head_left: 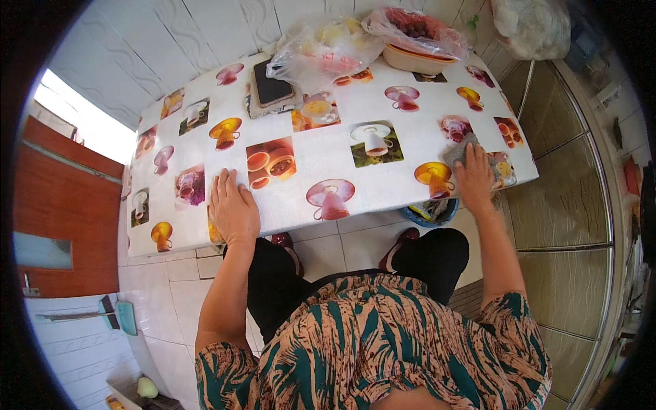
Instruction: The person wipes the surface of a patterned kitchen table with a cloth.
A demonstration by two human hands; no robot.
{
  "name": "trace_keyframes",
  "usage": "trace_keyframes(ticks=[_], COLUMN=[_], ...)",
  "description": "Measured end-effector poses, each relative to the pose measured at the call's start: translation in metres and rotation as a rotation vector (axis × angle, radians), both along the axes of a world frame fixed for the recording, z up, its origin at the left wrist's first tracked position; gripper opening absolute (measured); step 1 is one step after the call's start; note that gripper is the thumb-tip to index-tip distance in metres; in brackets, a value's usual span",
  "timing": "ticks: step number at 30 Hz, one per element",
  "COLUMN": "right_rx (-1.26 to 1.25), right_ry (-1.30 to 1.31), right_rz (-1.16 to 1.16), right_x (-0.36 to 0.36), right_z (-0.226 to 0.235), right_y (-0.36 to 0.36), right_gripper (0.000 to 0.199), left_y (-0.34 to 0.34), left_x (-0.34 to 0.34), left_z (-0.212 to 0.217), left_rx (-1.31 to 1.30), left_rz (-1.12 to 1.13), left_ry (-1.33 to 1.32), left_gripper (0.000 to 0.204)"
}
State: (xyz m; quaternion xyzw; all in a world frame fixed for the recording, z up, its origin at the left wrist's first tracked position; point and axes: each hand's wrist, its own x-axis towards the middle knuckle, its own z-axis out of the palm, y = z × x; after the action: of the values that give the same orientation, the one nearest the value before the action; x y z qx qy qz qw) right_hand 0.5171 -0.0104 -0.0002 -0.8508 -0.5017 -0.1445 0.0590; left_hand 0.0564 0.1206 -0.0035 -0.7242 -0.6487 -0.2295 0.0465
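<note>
Person's left hand [233, 205] open, flat at the table's [273, 210] near edge; right hand [474, 179] over grey cloth [452, 156] toward table's right end, whether gripping cannot tell. Wiping seems under way; share done or left unclear, table's far side occupied by plastic bag [328, 51].

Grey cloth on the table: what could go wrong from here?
The right hand rests on the cloth near the front edge of the table, so the cloth could slip off, perhaps into the bucket below. At the back, the bag and bowl might get knocked by a wide sweep.
</note>
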Motion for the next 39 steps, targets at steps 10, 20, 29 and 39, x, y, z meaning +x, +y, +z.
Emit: trace_keyframes(ticks=[10,20,29,39], right_rx=[-0.188,0.025,0.051,0.161], right_ry=[0.367,0.279,0.177,0.157], right_rz=[0.914,0.595,-0.196,0.275], right_x=[-0.271,-0.115,0.102,-0.043], right_z=[0.017,0.002,0.022,0.020], right_y=[0.094,0.155,0.007,0.033], right_gripper=[0.067,0.062,0.061,0.058], left_y=[0.000,-0.004,-0.004,-0.004], left_x=[-0.002,0.003,-0.003,-0.002], left_z=[0.003,0.009,0.007,0.013], left_rx=[0.014,0.011,0.001,-0.005], left_rz=[-0.060,-0.086,-0.068,-0.042], left_ry=[-0.061,-0.074,-0.024,0.034], left_gripper=[0.038,0.038,0.038,0.038])
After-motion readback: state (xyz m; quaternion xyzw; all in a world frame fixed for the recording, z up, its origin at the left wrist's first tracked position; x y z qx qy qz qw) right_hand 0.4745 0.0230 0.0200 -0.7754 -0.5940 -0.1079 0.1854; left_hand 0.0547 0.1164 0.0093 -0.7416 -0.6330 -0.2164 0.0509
